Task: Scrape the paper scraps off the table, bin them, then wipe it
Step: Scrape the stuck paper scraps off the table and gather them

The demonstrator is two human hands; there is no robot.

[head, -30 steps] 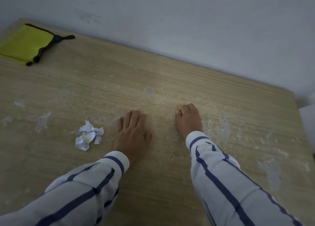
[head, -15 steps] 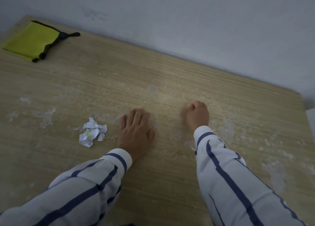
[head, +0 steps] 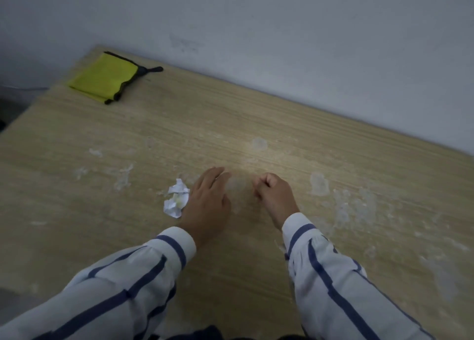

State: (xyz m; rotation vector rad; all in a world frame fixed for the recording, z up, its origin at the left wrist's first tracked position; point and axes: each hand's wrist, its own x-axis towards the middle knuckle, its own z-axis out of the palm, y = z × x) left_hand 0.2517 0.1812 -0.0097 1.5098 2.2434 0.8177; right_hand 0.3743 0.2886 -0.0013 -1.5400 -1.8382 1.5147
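A small heap of crumpled white paper scraps (head: pixel 176 199) lies on the wooden table (head: pixel 154 124), touching the left edge of my left hand (head: pixel 209 201). That hand lies flat on the wood with its fingers together and holds nothing. A short gap to the right, my right hand (head: pixel 274 193) is curled into a loose fist with its fingertips pressed to the surface. Whether it holds anything I cannot tell. Pale patches of stuck paper residue (head: pixel 319 184) mark the wood around both hands. A folded yellow cloth (head: pixel 105 76) with black trim lies at the far left corner.
A grey wall (head: pixel 282 31) runs along the table's far edge. The table's left edge (head: pixel 28 106) drops off beside the cloth. More pale residue (head: pixel 354 206) spreads over the right part of the table.
The view has shifted, so the table appears further right. My left hand now touches the scrap heap, which stood apart from it before. My right hand has drawn closer to the left one.
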